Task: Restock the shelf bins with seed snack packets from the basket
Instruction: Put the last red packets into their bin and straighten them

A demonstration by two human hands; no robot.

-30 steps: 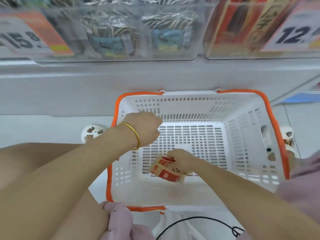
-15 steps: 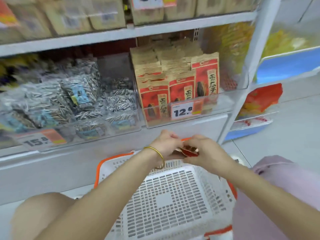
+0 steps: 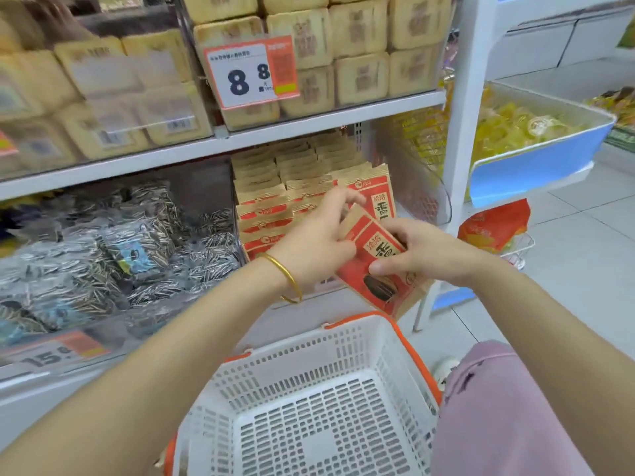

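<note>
Packets of sunflower seeds (image 3: pixel 385 290), red and kraft-brown, sit tilted in the right hand (image 3: pixel 422 255), thumb curled across their front; the left hand (image 3: pixel 316 245) pinches their upper left edge. Just beyond the grip stands the clear bin (image 3: pixel 256 247) of matching packets; below the grip, the white orange-rimmed basket (image 3: pixel 309 359).

Seed packet (image 3: pixel 378 269) red and kraft-tan, black seed print. Basket (image 3: pixel 405 341) white, slotted grid, orange rim. Bangle (image 3: pixel 285 274) gold. Price tag (image 3: pixel 240 73) white, black digits, orange block. Sunflower-seed bags (image 3: pixel 130 255) black-white striped, blue labels. Upper-shelf packs (image 3: pixel 360 36) tan. Side bin (image 3: pixel 532 170) blue-fronted. Trousers (image 3: pixel 498 407) pink.
</note>
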